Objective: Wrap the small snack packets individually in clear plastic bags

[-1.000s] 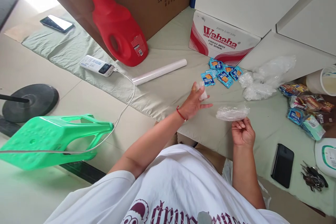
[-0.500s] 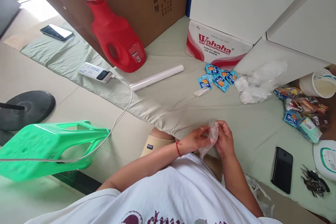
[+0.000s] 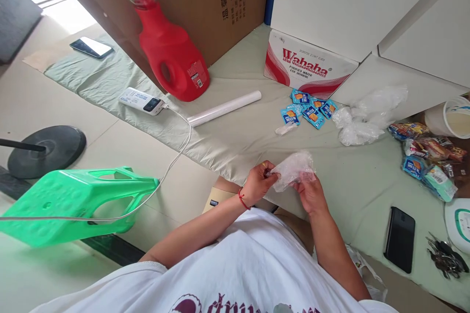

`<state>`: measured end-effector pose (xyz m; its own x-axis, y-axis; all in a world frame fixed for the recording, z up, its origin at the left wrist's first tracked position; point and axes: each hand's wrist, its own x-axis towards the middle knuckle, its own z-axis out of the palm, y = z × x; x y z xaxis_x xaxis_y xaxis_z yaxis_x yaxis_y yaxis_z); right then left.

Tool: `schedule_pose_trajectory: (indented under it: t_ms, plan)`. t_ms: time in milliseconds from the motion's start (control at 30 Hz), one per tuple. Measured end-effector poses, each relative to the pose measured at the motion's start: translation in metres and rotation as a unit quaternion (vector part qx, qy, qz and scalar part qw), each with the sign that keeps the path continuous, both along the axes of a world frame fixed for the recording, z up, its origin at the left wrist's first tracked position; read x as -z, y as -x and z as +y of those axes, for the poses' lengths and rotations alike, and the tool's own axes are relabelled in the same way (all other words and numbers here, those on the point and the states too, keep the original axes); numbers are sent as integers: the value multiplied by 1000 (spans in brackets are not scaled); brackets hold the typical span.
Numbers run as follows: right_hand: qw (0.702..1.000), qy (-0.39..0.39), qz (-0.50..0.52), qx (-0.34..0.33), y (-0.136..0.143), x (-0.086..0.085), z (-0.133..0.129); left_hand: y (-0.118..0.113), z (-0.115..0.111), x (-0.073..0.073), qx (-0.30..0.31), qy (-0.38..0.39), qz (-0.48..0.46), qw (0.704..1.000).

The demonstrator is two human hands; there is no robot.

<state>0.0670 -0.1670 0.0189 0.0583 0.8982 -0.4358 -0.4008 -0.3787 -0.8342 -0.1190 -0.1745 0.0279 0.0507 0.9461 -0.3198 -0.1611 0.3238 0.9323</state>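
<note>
Between my two hands stretches a thin, clear, crumpled plastic sheet [image 3: 293, 168], like a bag or cover; its exact kind does not show. My left hand [image 3: 258, 183], with a red string at the wrist, pinches the left edge of it. At its lower right edge, the fingers of my right hand [image 3: 311, 194] hold it, partly hidden by the film. Beyond my hands lie several blue snack packets [image 3: 312, 113], a small crumpled plastic scrap [image 3: 285, 129] and a heap of clear plastic [image 3: 362, 120]. A white roll [image 3: 225, 108] rests farther left.
A red jug [image 3: 174, 58] with clear plastic over its top leans by a large cardboard box [image 3: 198, 5]. A power bank [image 3: 141, 101] trails a cable over a green stool [image 3: 84, 200]. To the right are snacks [image 3: 428, 146], a black phone [image 3: 400, 239], keys [image 3: 448, 257] and a Wahaha carton [image 3: 308, 66].
My hands have moved apart and slightly forward, and the plastic that was bunched between them is now spread out. The whole view has shifted slightly.
</note>
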Motion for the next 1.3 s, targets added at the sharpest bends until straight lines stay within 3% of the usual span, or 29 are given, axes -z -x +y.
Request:
schedule_pose_trajectory:
  t_ms: [200,333,400,467,533,600,667,767,900,1000,1167,1300]
  plan:
    - [995,39,26,92,-7,2,8,15,14,8,-51,50,-93,993]
    - [995,-3,6,104,-9,-5,11,30,16,0,-166,-6,29,986]
    - [993,-26,-22,109,-3,-10,11,28,10,-10,-128,-87,69,986]
    - [994,-38,-37,99,8,-15,9,17,2,-19,-23,-154,67,986]
    - [997,-38,-32,59,20,-20,6,3,-3,-21,43,-169,59,983]
    - [999,-45,-28,12,28,-24,4,-9,-3,-18,45,-131,25,990]
    - [997,-65,-41,-6,28,-27,4,-13,2,-10,8,-77,-26,997]
    - [993,-91,-68,16,13,-29,7,-7,13,-3,-77,-10,-103,992]
    - [998,-37,-43,-4,-7,-28,10,4,27,-4,-137,67,-161,975]
    - [999,-9,-41,10,-12,-23,12,8,33,-4,-145,77,-139,977]
    - [990,-24,-51,125,-14,-11,14,18,38,1,-198,70,-118,971]
    - [997,-32,-56,40,-1,-7,19,24,37,-7,-174,69,-163,969]
